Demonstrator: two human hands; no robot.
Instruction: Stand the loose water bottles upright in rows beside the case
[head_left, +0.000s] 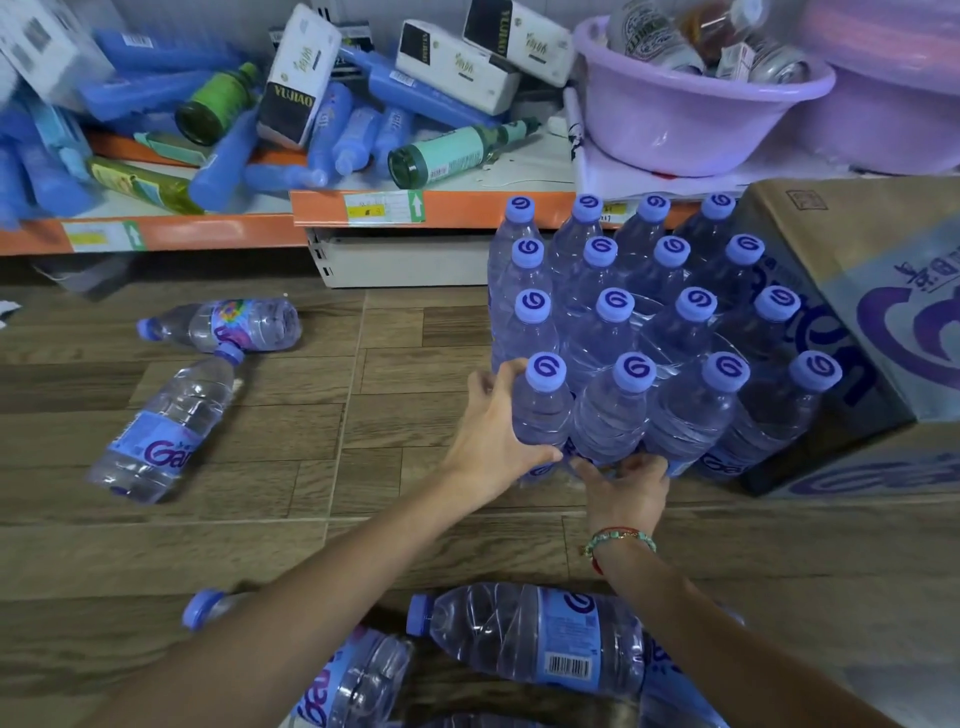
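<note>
So I'm crouching over the block of upright water bottles (639, 332) on the wood-look floor (363, 467), right up against the cardboard case (857, 312). They're clear plastic with a bluish tint, ribbed sides, periwinkle caps with a purple swirl, and blue-and-purple labels low down. I'm counting sixteen standing, four rows of four, packed touching.

My left hand (491, 436) is wrapping around the near-left corner bottle (543, 410), thumb up by the shoulder, fingers curling across the front. My right hand (626, 488) is pressing spread fingertips against the base of the next bottle (613, 415) in the front row, not really gripping it.

Loose ones lying on their sides: two off to the left (171, 415), and at least three down by my arms (524, 636), one mostly hidden.

Behind it all, the orange-edged shelf (322, 208) is carrying a messy heap of stuff.
</note>
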